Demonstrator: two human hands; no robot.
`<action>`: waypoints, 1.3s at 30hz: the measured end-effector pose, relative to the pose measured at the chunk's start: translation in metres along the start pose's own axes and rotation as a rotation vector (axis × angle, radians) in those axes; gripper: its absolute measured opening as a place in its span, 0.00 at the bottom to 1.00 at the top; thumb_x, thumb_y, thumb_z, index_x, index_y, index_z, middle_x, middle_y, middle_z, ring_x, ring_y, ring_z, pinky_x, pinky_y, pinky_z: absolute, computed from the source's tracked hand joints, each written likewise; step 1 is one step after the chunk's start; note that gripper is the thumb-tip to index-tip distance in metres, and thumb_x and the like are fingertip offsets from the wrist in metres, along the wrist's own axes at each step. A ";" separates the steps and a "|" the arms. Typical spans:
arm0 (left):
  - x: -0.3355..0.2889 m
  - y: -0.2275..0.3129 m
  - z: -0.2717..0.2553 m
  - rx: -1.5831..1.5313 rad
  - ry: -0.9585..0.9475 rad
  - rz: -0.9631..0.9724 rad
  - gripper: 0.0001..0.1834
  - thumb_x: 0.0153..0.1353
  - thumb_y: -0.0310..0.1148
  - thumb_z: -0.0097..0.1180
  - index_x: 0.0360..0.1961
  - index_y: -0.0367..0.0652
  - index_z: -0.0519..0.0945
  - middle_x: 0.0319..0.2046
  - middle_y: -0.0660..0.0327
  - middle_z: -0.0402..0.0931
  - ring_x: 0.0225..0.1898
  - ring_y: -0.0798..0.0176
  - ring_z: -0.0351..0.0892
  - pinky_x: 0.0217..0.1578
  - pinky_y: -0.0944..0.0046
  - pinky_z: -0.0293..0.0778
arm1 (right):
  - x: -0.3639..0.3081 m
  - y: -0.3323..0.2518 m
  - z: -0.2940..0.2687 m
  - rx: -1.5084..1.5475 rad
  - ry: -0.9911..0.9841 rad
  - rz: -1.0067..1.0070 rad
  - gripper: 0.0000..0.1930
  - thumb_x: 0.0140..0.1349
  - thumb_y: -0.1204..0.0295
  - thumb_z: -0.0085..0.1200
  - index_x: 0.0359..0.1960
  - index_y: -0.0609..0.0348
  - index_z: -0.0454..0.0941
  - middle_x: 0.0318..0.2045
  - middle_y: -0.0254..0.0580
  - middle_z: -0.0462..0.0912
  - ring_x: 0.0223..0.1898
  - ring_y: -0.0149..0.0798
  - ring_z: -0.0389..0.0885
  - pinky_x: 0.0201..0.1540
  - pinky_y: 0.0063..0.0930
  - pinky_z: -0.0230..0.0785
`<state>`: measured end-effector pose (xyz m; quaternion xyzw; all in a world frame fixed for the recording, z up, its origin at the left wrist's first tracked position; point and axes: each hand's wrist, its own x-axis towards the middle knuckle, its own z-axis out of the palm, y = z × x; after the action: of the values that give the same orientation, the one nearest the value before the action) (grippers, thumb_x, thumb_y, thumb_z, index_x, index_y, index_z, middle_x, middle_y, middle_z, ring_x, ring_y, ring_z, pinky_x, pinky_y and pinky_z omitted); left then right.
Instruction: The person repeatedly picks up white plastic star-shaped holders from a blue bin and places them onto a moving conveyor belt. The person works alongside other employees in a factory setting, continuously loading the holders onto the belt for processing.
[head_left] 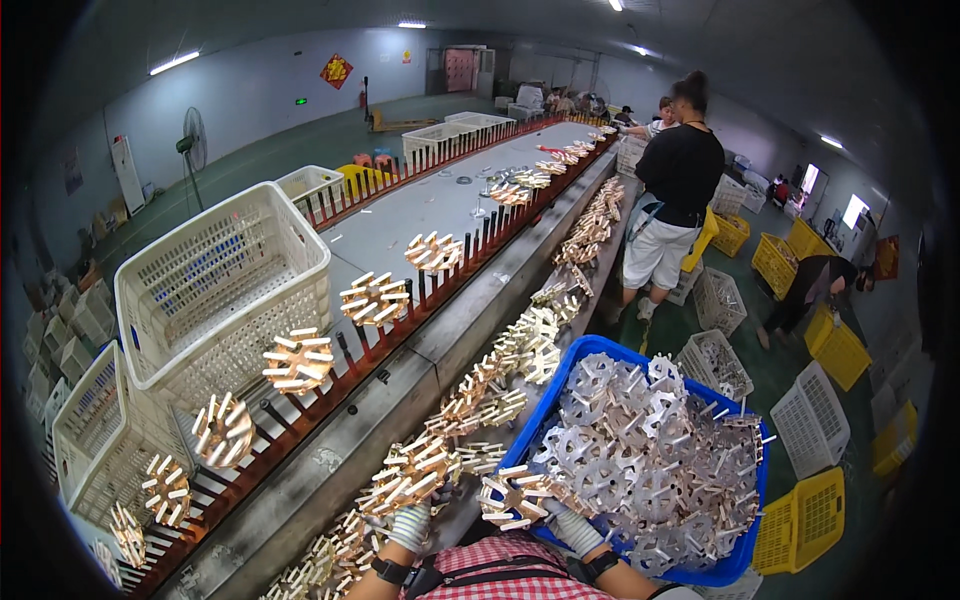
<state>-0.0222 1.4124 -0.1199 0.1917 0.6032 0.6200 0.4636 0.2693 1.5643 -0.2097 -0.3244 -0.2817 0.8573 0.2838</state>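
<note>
Both my hands wear pale gloves and work at the near end of a long metal bench. My left hand (410,525) grips the near edge of a copper-coloured slotted disc (408,478) with white strips around it; its fingertips are hidden under the piece. In my right hand (572,528) is a second such disc (512,498), over the near left corner of a blue tub (765,505). Heaped in that tub are silvery toothed metal plates (640,440), some with white strips. More copper-coloured pieces (500,365) lie along the bench ledge beside my left hand.
A conveyor (400,235) edged with dark upright pins runs away on the left, several discs seated along its near side. White crates (225,285) stand on and beside it. Yellow baskets (800,520) and white ones line the floor at right, where people (680,170) stand or bend.
</note>
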 end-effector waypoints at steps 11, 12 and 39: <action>0.028 -0.040 0.016 -0.236 -0.254 -0.107 0.18 0.72 0.42 0.48 0.54 0.42 0.76 0.47 0.56 0.80 0.45 0.63 0.81 0.46 0.60 0.78 | -0.007 -0.004 -0.003 -0.101 -0.011 -0.009 0.21 0.67 0.68 0.54 0.60 0.61 0.70 0.54 0.40 0.78 0.53 0.38 0.79 0.56 0.33 0.74; 0.026 -0.034 0.021 -0.322 -0.320 -0.209 0.18 0.72 0.42 0.47 0.55 0.43 0.76 0.48 0.56 0.79 0.46 0.62 0.80 0.47 0.60 0.77 | -0.009 -0.006 -0.002 -0.077 -0.004 0.001 0.21 0.67 0.68 0.55 0.60 0.61 0.70 0.54 0.40 0.78 0.53 0.38 0.79 0.56 0.33 0.74; 0.469 0.169 -0.028 0.989 0.519 0.903 0.22 0.72 0.42 0.35 0.60 0.44 0.71 0.60 0.55 0.71 0.59 0.54 0.71 0.61 0.53 0.68 | -0.007 -0.068 0.044 0.106 0.061 0.102 0.22 0.66 0.68 0.56 0.59 0.62 0.70 0.55 0.42 0.78 0.54 0.39 0.79 0.57 0.34 0.74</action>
<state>-0.3358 1.8016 -0.1198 0.4565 0.7661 0.4309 -0.1380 0.2627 1.5925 -0.1341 -0.3487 -0.2103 0.8740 0.2651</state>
